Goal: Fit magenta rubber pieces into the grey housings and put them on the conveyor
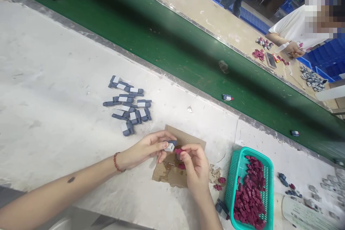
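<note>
My left hand [152, 148] is closed on a small blue and white plastic part [169, 146], its white end facing right. Between the thumb and fingers of my right hand [196, 167] is a small maroon plastic piece [178, 150], a short gap from the blue and white part. Both hands are above a piece of brown cardboard [165, 175] with wet, glossy stains. Another maroon piece [182, 165] shows beside my right fingers, partly hidden. Several similar blue and white parts [129, 106] lie in a loose group on the white table, beyond my left hand.
Right of my hands stands a teal basket [270, 187] of maroon pieces. Loose blue parts [283, 179] and grey pieces [332, 183] lie farther right. A green conveyor belt [172, 48] crosses beyond the table, carrying a few parts. A co-worker [299, 28] sits across it.
</note>
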Action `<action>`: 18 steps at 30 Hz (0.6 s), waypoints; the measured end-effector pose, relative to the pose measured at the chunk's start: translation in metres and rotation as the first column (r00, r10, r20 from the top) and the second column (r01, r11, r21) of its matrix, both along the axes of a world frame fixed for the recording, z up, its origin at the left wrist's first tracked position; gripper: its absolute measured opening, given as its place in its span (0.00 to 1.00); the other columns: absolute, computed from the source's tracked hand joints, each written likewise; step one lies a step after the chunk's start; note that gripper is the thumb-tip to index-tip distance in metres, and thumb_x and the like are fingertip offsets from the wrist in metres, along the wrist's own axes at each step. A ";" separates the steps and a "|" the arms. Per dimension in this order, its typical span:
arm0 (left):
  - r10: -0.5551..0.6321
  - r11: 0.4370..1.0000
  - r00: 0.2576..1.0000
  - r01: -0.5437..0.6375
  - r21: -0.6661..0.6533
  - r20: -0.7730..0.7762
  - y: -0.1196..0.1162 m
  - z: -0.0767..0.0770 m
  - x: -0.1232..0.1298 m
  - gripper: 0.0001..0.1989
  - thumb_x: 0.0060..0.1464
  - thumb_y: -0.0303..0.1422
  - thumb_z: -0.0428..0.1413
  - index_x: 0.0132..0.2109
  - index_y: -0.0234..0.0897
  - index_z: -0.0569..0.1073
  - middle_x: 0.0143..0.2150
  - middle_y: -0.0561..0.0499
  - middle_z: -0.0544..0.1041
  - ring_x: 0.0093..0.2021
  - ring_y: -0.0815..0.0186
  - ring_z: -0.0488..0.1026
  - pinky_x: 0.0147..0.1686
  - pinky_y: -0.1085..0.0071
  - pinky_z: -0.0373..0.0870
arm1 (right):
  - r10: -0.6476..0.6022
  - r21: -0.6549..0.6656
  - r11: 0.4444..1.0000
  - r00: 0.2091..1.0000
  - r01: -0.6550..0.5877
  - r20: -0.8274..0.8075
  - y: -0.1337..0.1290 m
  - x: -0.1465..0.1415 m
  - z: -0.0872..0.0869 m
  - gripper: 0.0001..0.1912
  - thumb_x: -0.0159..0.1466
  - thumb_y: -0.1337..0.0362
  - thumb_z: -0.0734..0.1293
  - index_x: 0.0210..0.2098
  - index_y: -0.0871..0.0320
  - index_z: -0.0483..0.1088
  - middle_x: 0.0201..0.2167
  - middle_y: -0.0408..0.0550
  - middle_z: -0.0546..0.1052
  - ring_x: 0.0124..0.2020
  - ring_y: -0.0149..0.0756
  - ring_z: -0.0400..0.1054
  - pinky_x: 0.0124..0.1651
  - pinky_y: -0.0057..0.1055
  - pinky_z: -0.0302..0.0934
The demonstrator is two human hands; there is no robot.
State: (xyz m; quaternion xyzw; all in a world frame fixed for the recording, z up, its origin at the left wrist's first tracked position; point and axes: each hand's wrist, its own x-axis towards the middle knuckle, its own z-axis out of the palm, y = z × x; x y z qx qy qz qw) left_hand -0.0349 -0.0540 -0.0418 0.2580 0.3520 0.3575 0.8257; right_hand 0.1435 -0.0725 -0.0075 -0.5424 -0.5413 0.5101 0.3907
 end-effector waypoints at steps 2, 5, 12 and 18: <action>-0.018 1.000 1.000 0.018 -0.003 0.000 0.000 -0.001 0.000 0.21 0.47 0.47 0.65 0.43 0.38 0.74 0.32 0.55 0.72 0.18 0.75 0.65 0.20 0.74 0.60 | 0.032 -0.003 0.999 0.999 -0.032 0.012 0.001 0.001 0.000 0.08 0.65 0.58 0.65 0.36 0.56 0.71 0.28 0.45 0.76 0.27 0.32 0.70 0.30 0.26 0.65; -0.023 1.000 1.000 0.023 -0.013 -0.007 -0.001 -0.001 0.000 0.23 0.46 0.49 0.65 0.42 0.37 0.74 0.30 0.55 0.72 0.19 0.74 0.66 0.21 0.74 0.61 | 0.088 0.004 0.996 0.995 -0.088 0.046 0.002 0.002 -0.003 0.07 0.65 0.60 0.64 0.36 0.56 0.71 0.28 0.44 0.77 0.28 0.33 0.71 0.31 0.26 0.64; -0.050 0.998 0.997 0.052 0.028 -0.054 -0.001 -0.001 0.001 0.24 0.46 0.51 0.64 0.42 0.36 0.74 0.28 0.54 0.73 0.19 0.73 0.66 0.22 0.74 0.62 | 0.138 0.065 0.987 0.983 -0.147 0.125 0.003 0.000 -0.001 0.07 0.67 0.62 0.62 0.35 0.56 0.69 0.29 0.45 0.78 0.28 0.32 0.72 0.31 0.26 0.64; -0.036 0.992 0.991 0.052 0.117 -0.131 -0.003 -0.003 0.003 0.23 0.49 0.50 0.62 0.42 0.36 0.73 0.24 0.56 0.71 0.20 0.71 0.67 0.24 0.73 0.64 | 0.136 0.120 0.979 0.970 -0.163 0.203 0.001 -0.002 -0.003 0.08 0.67 0.63 0.61 0.33 0.56 0.69 0.28 0.46 0.77 0.29 0.33 0.71 0.32 0.28 0.63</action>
